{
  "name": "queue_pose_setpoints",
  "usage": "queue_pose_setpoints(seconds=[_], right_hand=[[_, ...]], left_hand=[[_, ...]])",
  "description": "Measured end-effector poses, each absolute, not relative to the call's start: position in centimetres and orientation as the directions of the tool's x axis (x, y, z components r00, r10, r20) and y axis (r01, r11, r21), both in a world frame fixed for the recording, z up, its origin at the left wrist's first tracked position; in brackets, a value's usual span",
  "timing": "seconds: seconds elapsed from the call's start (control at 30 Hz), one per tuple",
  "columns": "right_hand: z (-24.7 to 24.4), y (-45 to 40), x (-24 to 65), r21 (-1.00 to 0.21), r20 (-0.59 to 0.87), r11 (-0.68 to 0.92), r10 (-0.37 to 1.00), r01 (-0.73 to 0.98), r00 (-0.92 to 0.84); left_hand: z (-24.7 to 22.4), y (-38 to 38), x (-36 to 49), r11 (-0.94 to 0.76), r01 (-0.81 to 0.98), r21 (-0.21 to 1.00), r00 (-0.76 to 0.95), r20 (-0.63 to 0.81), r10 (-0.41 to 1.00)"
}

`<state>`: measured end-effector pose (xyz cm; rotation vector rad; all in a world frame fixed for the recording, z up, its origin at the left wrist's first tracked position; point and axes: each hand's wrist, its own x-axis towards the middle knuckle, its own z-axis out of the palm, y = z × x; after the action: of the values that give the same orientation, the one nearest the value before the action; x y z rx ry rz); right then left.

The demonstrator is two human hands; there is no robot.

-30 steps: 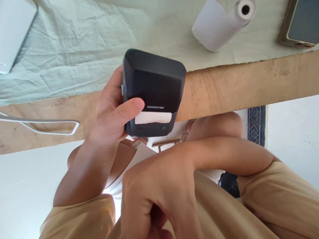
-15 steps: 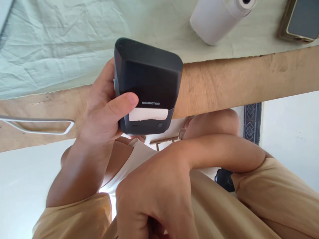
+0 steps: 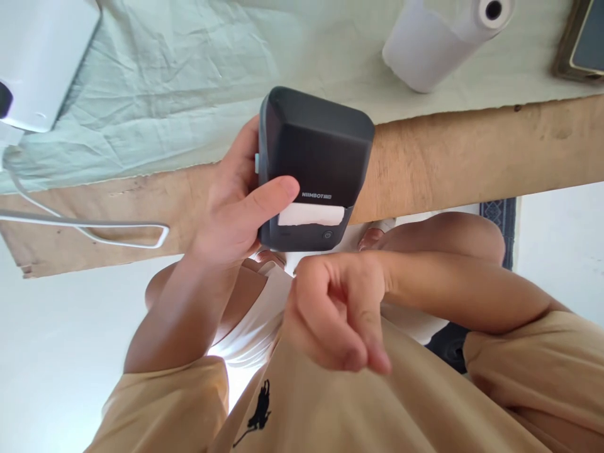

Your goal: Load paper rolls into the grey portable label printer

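Note:
My left hand is wrapped round the side of a black label printer, its thumb lying on the top face. A strip of white label paper shows in the printer's slot, beside a round power button. Just below the printer, in front of the tan shirt, my right hand is closed with its fingers curled and their tips near each other. Nothing shows between them, and the hand is apart from the printer.
A pale green cloth covers the table above its wooden edge. On the cloth lie a white roll, a dark framed device at the far right and a white device at upper left. A white cable crosses the wooden edge.
The printer in my left hand now appears farther right. My right hand has turned and moved up closer to the printer, showing its curled fingers. More of the white device is in view.

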<state>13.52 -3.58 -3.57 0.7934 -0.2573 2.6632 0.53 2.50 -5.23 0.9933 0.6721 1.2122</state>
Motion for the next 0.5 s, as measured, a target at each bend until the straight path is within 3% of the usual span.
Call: queue_pose_setpoints(seconds=[0.1,0.27,0.5], right_hand=[[-4.9,-4.9,12.8,-0.039,0.556,-0.899,0.343,-0.436,-0.757],[-5.9,-6.6,10.2,0.028,0.583,-0.877,0.404,-0.48,-0.705],[-10.4,-10.0,7.9,-0.021,0.657,-0.917,0.288,-0.398,-0.697]], left_hand=[[-4.3,2.4,0.3,0.049,-0.546,0.836,0.324,0.157,0.933],[-4.3,2.8,-0.1,0.115,-0.524,0.844,0.344,0.086,0.935],[-5.6,3.3,-0.1,0.033,-0.522,0.852,0.347,0.177,0.921]])
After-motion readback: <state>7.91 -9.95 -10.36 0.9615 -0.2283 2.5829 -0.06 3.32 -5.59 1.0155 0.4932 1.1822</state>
